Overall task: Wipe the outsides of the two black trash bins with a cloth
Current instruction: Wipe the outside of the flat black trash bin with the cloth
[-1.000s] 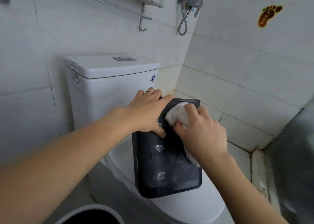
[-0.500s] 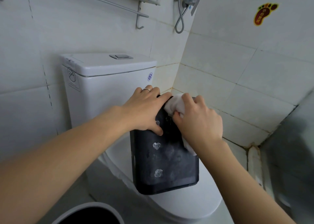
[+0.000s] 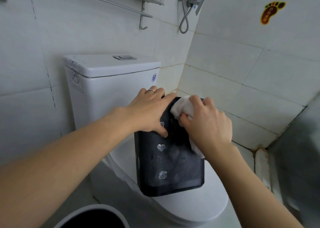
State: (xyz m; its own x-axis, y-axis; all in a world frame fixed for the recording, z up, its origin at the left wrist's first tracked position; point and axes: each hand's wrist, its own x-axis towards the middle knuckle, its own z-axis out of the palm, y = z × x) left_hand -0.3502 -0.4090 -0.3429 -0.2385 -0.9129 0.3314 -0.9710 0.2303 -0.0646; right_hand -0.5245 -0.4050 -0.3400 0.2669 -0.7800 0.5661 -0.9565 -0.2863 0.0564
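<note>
A black rectangular trash bin [image 3: 170, 167] lies tilted on the closed toilet lid [image 3: 199, 208], its broad dusty side with pale heart marks facing me. My left hand [image 3: 149, 112] grips the bin's far left corner, fingers over the edge and thumb on the face. My right hand [image 3: 206, 124] holds a crumpled white cloth [image 3: 182, 106] and presses it against the bin's far end. A second bin with a dark inside and a grey rim [image 3: 93, 212] shows at the bottom left.
The white toilet tank [image 3: 110, 82] stands right behind the bin. Tiled walls close in at the back and right, meeting in a stained corner. A metal rack [image 3: 147, 4] and shower valve with hose [image 3: 188, 4] hang above.
My right hand has slid the cloth up the bin's face toward its far end. My left hand keeps its grip on the bin's corner.
</note>
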